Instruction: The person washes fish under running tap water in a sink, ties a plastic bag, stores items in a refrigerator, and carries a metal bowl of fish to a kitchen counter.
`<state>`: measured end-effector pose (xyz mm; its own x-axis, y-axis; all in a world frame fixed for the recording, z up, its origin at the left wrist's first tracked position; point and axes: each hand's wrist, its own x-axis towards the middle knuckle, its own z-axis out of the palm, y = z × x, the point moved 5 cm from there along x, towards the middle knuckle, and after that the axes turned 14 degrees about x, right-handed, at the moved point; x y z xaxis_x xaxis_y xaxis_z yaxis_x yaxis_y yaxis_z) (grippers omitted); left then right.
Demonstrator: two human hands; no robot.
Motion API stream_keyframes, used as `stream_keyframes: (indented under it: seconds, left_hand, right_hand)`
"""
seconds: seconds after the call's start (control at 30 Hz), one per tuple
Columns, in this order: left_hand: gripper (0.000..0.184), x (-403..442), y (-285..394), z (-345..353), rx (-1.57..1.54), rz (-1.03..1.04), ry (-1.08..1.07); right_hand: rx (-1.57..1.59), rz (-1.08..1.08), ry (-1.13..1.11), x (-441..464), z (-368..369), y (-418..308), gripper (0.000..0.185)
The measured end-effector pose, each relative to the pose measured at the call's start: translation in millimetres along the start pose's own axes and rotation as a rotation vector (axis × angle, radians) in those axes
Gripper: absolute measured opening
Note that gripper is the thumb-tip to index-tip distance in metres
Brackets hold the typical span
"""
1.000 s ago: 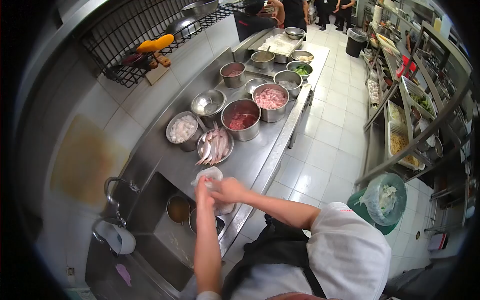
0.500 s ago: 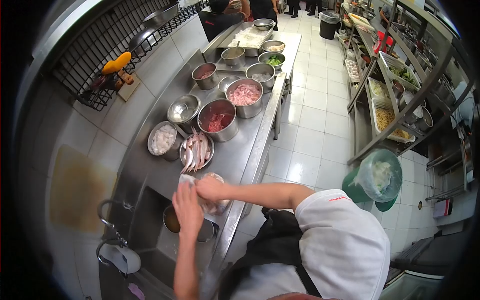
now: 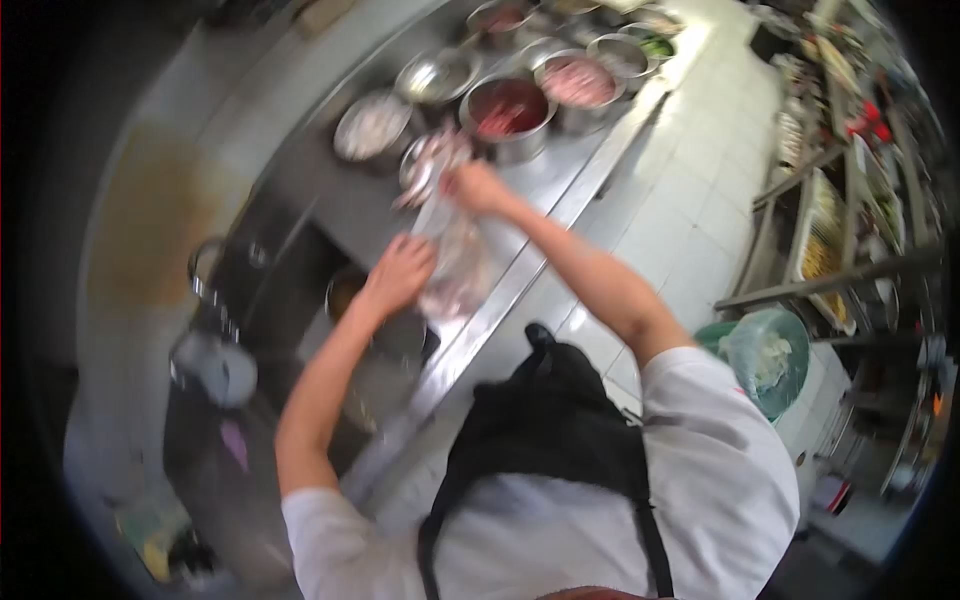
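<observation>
A clear plastic bag (image 3: 462,262) with pale pinkish contents lies at the counter's edge, its mouth stretched between my hands. My left hand (image 3: 402,268) is closed on the near left side of its mouth. The far side is gripped by my right hand (image 3: 474,188), fingers bent. Motion blur softens both hands. Just beyond them, a small metal bowl holding long pale pink fish-like pieces (image 3: 438,163) sits on the steel counter. A steel pot (image 3: 508,145) of red meat stands behind it. To the left is a container of white chunks (image 3: 372,128).
Below my left hand is a sink (image 3: 300,320) with a curved metal tap (image 3: 205,275) on its left. Further pots include one of pink meat (image 3: 580,85) and a shiny bowl (image 3: 438,75). A lined green bin (image 3: 770,360) and loaded shelves (image 3: 800,220) stand right.
My hands have moved apart, the right one forward and the left one back, stretching the bag's mouth between them. The view has tilted down and turned.
</observation>
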<state>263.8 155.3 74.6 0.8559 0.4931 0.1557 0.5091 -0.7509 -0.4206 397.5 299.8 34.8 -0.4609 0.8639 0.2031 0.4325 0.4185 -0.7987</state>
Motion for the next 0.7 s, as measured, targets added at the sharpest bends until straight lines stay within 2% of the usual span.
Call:
stream_keyframes:
  seconds: [0.03,0.07,0.1,0.17,0.2,0.3,0.37,0.47,0.6,0.67,0.7]
  left_hand:
    - [0.022,3,-1,18,0.077,0.023,-0.212]
    - [0.018,6,-8,26,0.067,-0.052,-0.347]
    - [0.014,8,-16,28,0.021,-0.1,-0.298]
    - [0.013,11,-32,32,0.007,-0.211,-0.389]
    - [0.014,12,-35,32,-0.074,-0.278,-0.491]
    - [0.018,19,-48,42,-0.296,-0.48,-0.72]
    - [0.022,15,-51,53,-0.431,-0.625,-0.818]
    - [0.027,6,-54,60,-0.642,-0.714,-0.912]
    - [0.033,-4,-45,35,-0.956,-0.8,-0.979]
    - [0.037,-16,-35,28,-1.152,-0.864,-0.949]
    - [0.036,-25,-31,30,-1.262,-0.959,-0.885]
  right_hand:
    - [0.028,0.014,-0.003,3,1,3,0.019]
    - [0.045,-0.028,-0.014,-3,-6,-6,0.02]
    - [0.112,-0.051,0.02,-8,-7,-6,0.02]
    - [0.193,0.011,0.132,-34,-8,-18,0.016]
    - [0.228,0.102,0.11,-50,-5,-27,0.017]
    - [0.597,0.154,0.265,-95,55,-20,0.014]
    - [0.591,0.159,0.29,-117,69,-51,0.012]
    - [0.633,0.188,0.311,-120,86,-56,0.011]
    - [0.754,0.299,0.293,-113,90,-47,0.012]
    - [0.918,0.514,0.186,-111,89,-47,0.011]
    - [0.995,0.622,0.128,-110,91,-47,0.011]
